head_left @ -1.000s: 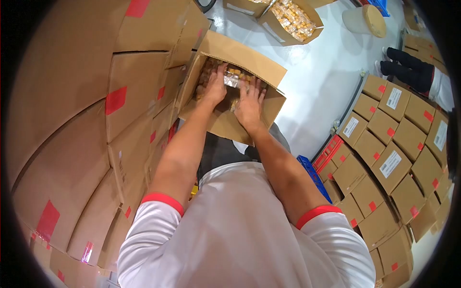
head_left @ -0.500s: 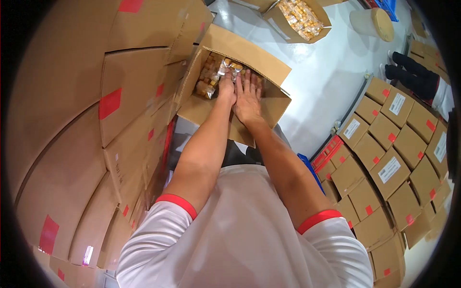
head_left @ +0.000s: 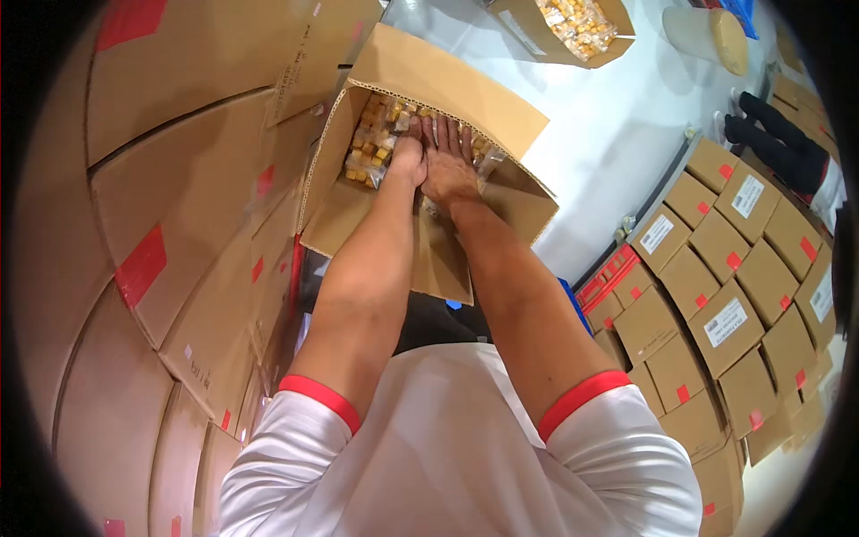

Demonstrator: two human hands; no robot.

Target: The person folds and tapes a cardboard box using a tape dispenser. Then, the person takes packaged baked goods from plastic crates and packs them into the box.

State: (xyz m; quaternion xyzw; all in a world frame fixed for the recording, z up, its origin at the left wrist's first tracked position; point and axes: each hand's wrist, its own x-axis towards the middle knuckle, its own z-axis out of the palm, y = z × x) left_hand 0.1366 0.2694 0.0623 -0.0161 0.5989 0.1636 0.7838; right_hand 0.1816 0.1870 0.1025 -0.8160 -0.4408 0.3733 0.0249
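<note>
An open cardboard box (head_left: 344, 210) with raised flaps holds clear packets of small yellow-brown pieces (head_left: 369, 152). Both of my hands reach inside and press on the packets. My right hand (head_left: 450, 170) lies flat with its fingers spread over them. Right beside it, touching it, is my left hand (head_left: 410, 157); its fingertips are partly hidden, and whether they are curled or straight is unclear. Neither hand visibly lifts a packet.
Large stacked boxes (head_left: 206, 206) rise close on the left. More labelled boxes (head_left: 716, 313) are stacked on the right, near a red crate (head_left: 608, 277). Ahead are another filled box (head_left: 523, 36) and a pale bucket (head_left: 702, 38). Part of a person (head_left: 778, 139) shows at the upper right.
My left hand has moved right, from the packets at the left to beside my right hand. The view has shifted, and the box appears larger and closer.
</note>
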